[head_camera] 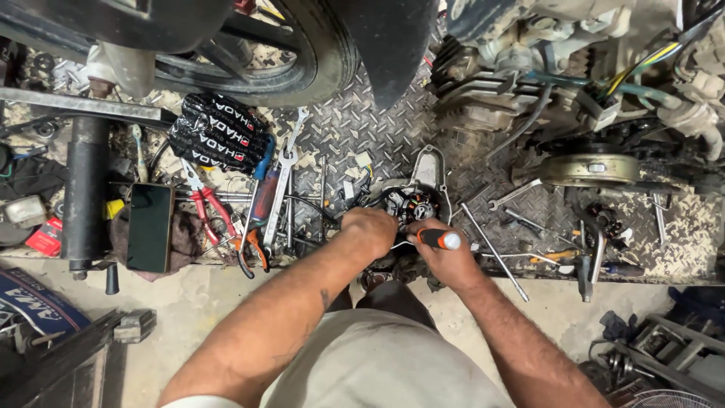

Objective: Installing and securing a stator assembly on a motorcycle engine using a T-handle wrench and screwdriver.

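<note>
Worn concrete floor (226,302) is seen nearest, giving way to a steel tread-plate platform (355,128) strewn with tools. At the platform's near edge, an orange-handled screwdriver (439,239) is gripped in the closed right hand (445,261), its tip hidden against the engine cover (419,198) with copper coils inside. Just left of the cover, the left hand (370,229) is curled over its rim. Further left of the cover, spanners (283,181) and red pliers (208,208) are laid. Beyond the cover, a black tyre (325,60) is seen.
</note>
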